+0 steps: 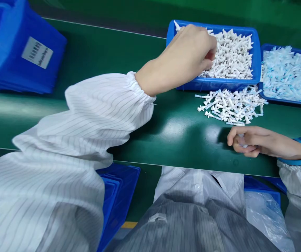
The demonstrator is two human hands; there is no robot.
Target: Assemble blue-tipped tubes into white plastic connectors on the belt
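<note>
- Left hand [184, 52] partly hides blue bin [218, 84]; grip can't be told.
- Right hand [260, 141] curls round a pale piece [242, 140] (mostly hidden).
- Loose parts [233, 105] lie near the bin.

The left hand [186, 52] is concealing some white pieces [233, 52]. The right hand [263, 140] is partly covering a small item [242, 140]. The view's edge is cropping the right-hand blue tray [284, 100].

Stacked blue plastic bins [14, 52] bearing a white barcode label [37, 52] stand toward the left of the green bench [108, 52], near its far edge. Below its near edge are more blue bins [123, 187], a yellow strip [129, 224] and, farther right, crumpled clear plastic film [266, 215].
</note>
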